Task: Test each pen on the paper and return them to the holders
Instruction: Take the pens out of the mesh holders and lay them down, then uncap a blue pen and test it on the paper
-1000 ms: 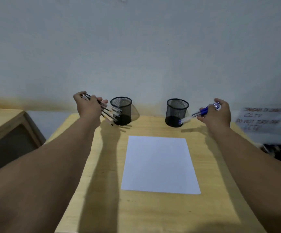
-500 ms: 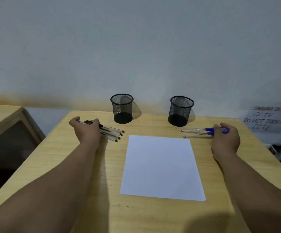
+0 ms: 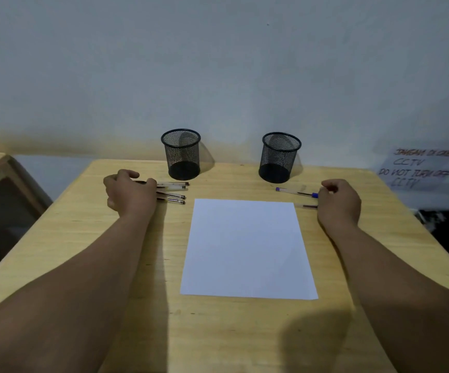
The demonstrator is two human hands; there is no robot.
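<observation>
- Step: both holders, left holder and right holder, stood empty; pens were laid out on the table, no testing yet, paper blank.
- Left hand lay curled over the ends of the black pens; grip or mere rest, couldn't tell.
- Right hand, fingers curled, touched the blue pens; hold unclear.
- Next, likely: pick one pen, bring its tip to the paper.
</observation>
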